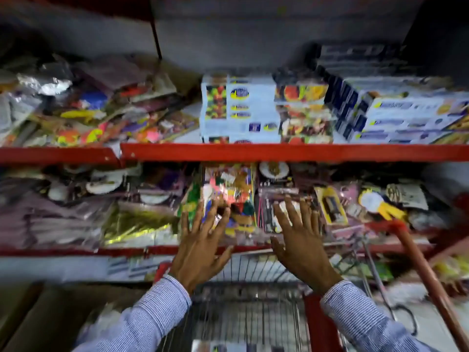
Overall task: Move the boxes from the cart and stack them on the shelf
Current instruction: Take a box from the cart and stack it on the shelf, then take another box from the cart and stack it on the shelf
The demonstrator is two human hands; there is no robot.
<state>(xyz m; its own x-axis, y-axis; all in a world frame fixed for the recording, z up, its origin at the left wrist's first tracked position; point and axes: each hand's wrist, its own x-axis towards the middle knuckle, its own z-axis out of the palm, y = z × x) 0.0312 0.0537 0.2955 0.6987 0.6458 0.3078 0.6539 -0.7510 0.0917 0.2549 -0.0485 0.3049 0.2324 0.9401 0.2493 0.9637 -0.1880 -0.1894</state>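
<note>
White boxes with fruit pictures [239, 107] stand stacked on the upper red shelf [279, 151], with more colourful boxes [303, 115] and blue-and-white ones [406, 115] to their right. Below me is the wire cart [253, 316] with red trim; one box [218, 348] shows at its bottom edge. My left hand [200, 247] and my right hand [297, 242] hover above the cart in front of the lower shelf, fingers spread, holding nothing. The picture is blurred by motion.
Loose plastic packets [83, 118] clutter the upper shelf's left side. The lower shelf [127, 250] is packed with party packets and paper plates. The cart's red handle [426, 273] slants at right. A brown carton [33, 316] sits at lower left.
</note>
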